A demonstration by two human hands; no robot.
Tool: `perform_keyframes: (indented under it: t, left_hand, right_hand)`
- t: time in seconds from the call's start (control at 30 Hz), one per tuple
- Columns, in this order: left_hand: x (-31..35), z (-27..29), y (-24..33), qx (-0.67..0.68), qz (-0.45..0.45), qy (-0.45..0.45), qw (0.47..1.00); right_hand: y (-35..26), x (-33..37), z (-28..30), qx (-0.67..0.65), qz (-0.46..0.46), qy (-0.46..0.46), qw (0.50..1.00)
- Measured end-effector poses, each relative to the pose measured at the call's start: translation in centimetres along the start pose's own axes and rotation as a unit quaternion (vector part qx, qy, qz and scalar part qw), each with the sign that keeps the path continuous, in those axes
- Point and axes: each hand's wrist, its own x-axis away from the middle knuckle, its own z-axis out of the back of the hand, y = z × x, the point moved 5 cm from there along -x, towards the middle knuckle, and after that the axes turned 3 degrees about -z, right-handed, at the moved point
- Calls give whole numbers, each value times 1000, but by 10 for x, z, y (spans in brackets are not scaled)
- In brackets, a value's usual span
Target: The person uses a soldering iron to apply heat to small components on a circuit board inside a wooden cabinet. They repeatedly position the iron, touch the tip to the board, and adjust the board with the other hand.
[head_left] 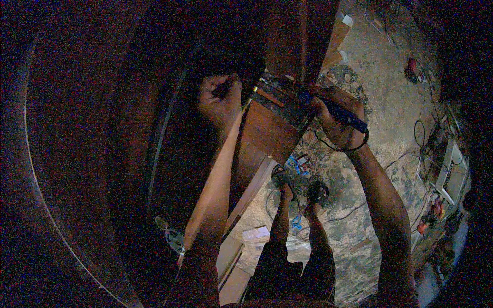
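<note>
Centrally, the right hand (340,119) grips a dark screwdriver-like tool (328,107) against the wooden panel's (269,131) upper edge; the left hand (222,97), closed, braces it. Keeping the tool square should prevent slipping.

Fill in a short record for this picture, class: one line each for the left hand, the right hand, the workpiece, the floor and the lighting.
left hand: left hand raised, fingers curled against the dark wooden panel
right hand: right hand gripping a dark, long-handled tool, cord looped at the wrist
workpiece: brown wooden board, tilted, between the hands
floor: dusty ground with cables and small scattered items; the person's feet visible below
lighting: dim, grainy
</note>
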Motion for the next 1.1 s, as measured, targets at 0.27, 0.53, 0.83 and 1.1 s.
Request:
perform_keyframes:
  t: [0.27, 0.53, 0.83, 1.1]
  left_hand:
    - [-2, -1, 8, -73, -16, -13, 997]
    - [-3, -1, 11, -61, 3, -32, 998]
    - [-6, 3, 8, -45, -17, -35, 998]
    - [-6, 1, 0, -24, -1, -37, 999]
  right_hand:
    - [3, 4, 1, -2, -42, -12, 999]
    - [0, 2, 1, -29, 5, 1, 1000]
    - [-2, 4, 4, -32, 36, 18, 999]
    - [1, 0, 0, 39, 2, -7, 999]
